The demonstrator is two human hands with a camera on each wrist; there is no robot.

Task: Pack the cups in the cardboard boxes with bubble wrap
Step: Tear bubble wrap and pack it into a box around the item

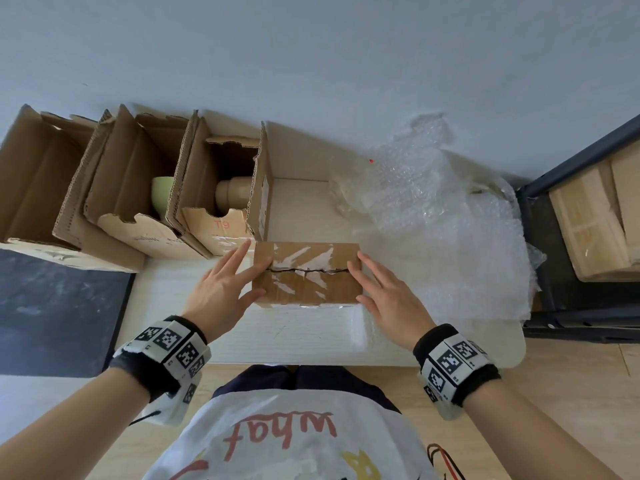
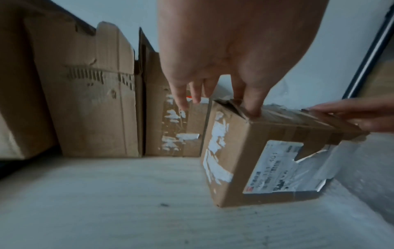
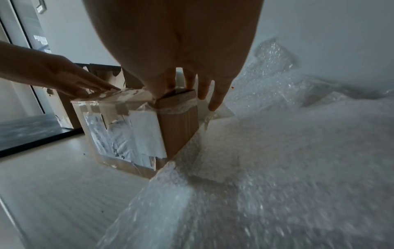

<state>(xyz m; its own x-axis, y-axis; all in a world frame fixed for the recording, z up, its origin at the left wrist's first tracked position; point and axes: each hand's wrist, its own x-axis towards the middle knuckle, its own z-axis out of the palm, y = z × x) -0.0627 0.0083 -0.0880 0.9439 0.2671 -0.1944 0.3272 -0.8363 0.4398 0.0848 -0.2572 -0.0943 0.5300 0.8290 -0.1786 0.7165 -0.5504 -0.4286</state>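
- Cardboard of the closed box (image 1: 306,273) looks stiff but light; I judge its two ends the best hold.
- Left hand (image 1: 221,284) and right hand (image 1: 388,292) lie flat, fingers straight, on its top flaps.
- Open boxes behind it: one holds a green cup (image 1: 162,195), the next a beige cup (image 1: 233,195).
- Bubble wrap (image 1: 450,230) is heaped just right of it.

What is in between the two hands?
A closed cardboard box sits between the left hand and right hand, both touching its top. The head view shows it.

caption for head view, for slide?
Both hands, left hand and right hand, press the closed cardboard box flaps flat beside bubble wrap.
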